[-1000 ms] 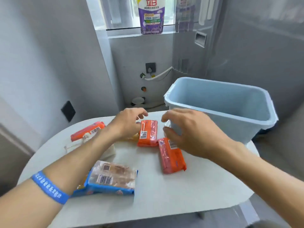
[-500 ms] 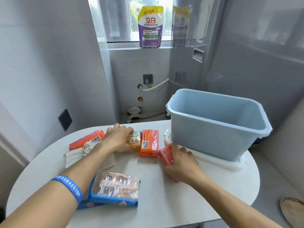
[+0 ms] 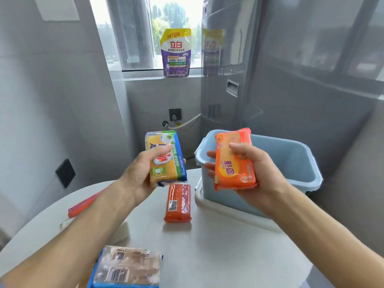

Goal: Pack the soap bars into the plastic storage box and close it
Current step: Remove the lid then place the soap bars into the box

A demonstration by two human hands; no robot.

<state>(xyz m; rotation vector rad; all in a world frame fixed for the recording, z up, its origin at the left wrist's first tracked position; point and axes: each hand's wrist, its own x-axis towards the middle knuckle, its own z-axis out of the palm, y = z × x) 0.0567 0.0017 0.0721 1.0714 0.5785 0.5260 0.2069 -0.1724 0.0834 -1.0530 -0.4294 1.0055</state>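
My left hand (image 3: 138,176) grips a yellow soap bar (image 3: 166,157) in a blue-edged wrapper, held upright above the table. An orange soap bar (image 3: 233,161) is clasped in my right hand (image 3: 255,173), lifted in front of the near left corner of the open light-blue plastic storage box (image 3: 291,161). The box stands on its white lid (image 3: 209,204) at the table's right. Another orange bar (image 3: 178,202) lies flat on the table between my arms. A third orange bar (image 3: 83,205) lies at the left, partly hidden by my left forearm. A blue multi-bar pack (image 3: 126,267) lies at the near edge.
The round white table (image 3: 228,256) carries everything; a pale wrapped item (image 3: 122,231) peeks out under my left forearm. Grey walls close in at left and right. A purple detergent pouch (image 3: 176,53) stands on the window sill behind. Floor drops away at the lower right.
Both hands have risen from the table, each lifting a bar: the left took the yellow one, the right an orange one. The view tilted upward.
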